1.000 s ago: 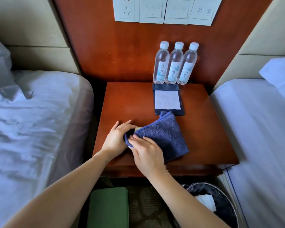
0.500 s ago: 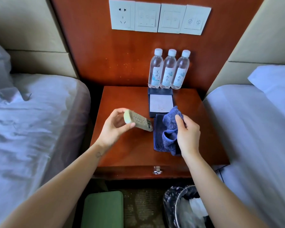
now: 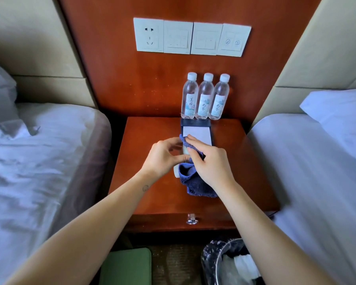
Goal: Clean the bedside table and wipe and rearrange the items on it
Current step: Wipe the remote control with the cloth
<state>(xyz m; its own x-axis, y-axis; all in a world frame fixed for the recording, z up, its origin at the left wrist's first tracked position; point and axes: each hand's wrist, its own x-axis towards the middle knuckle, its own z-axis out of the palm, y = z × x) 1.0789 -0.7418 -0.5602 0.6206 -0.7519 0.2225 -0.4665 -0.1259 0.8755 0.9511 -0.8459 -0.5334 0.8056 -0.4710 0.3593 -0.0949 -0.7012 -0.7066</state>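
Centrally, left hand (image 3: 162, 159) pinches remote (image 3: 176, 173), right hand (image 3: 211, 165) grips cloth (image 3: 197, 187) over it, blocking notepad (image 3: 199, 132) near 3 bottles (image 3: 205, 97)

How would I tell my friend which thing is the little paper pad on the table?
Find the wooden bedside table between the two beds, and look at the three water bottles lined up at its back. Right in front of them lies the notepad. It is flat, white paper in a dark holder, unlike the upright bottles and the crumpled blue cloth.
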